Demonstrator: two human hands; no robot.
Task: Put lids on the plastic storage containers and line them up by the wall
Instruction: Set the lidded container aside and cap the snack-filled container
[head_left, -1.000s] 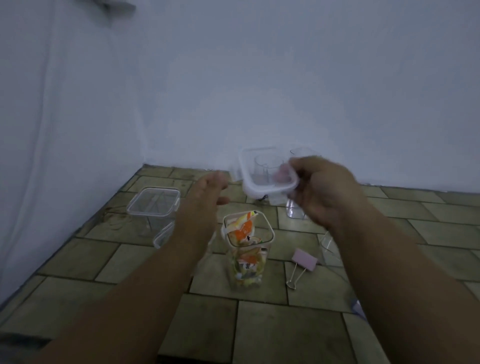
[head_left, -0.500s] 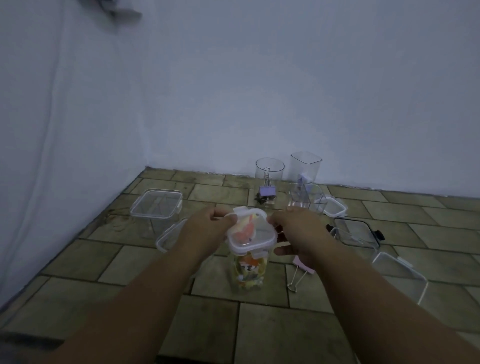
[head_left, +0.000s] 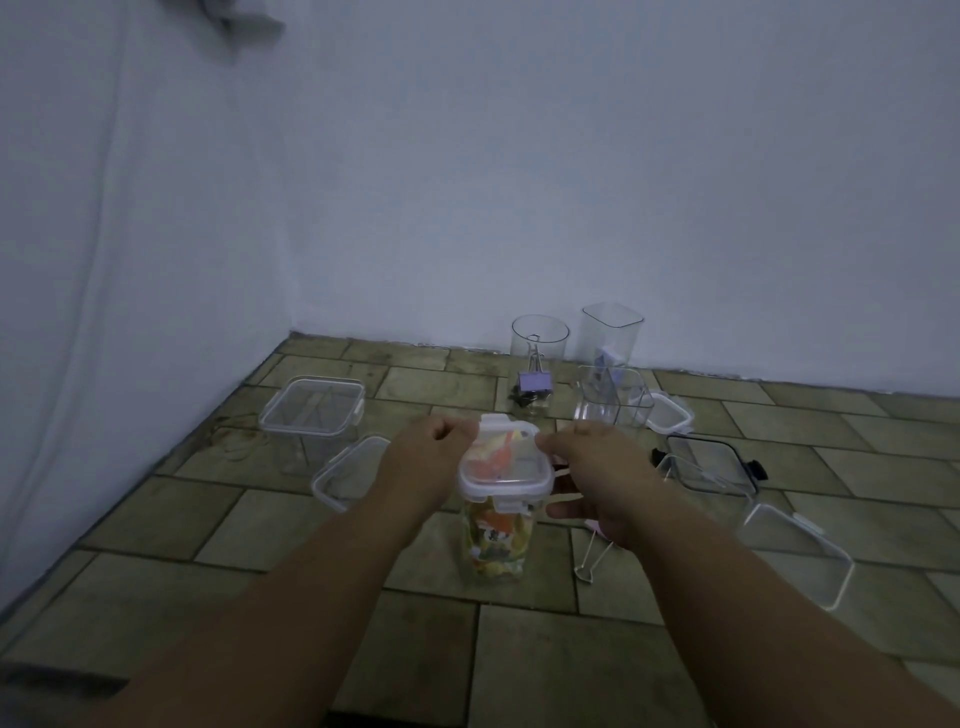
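Note:
A tall clear container (head_left: 496, 540) filled with colourful packets stands on the tiled floor in front of me. A white-rimmed clear lid (head_left: 506, 467) sits on its top. My left hand (head_left: 423, 460) grips the lid's left edge and my right hand (head_left: 605, 478) grips its right edge. Near the wall stand a round clear container (head_left: 539, 364) with binder clips inside, a tall square container (head_left: 612, 332) and a lower square one (head_left: 613, 400), all without lids.
At the left stands a lidded square container (head_left: 311, 415), with a loose lid (head_left: 345, 473) beside it. More loose lids lie on the right: a white-rimmed one (head_left: 667, 413), a black-rimmed one (head_left: 709, 465) and a large one (head_left: 795, 556). A pink binder clip (head_left: 592, 558) lies under my right hand.
My right hand brought the lid down from in front of the wall onto the packet container. My left hand moved in to the lid's left edge, and both now hold it.

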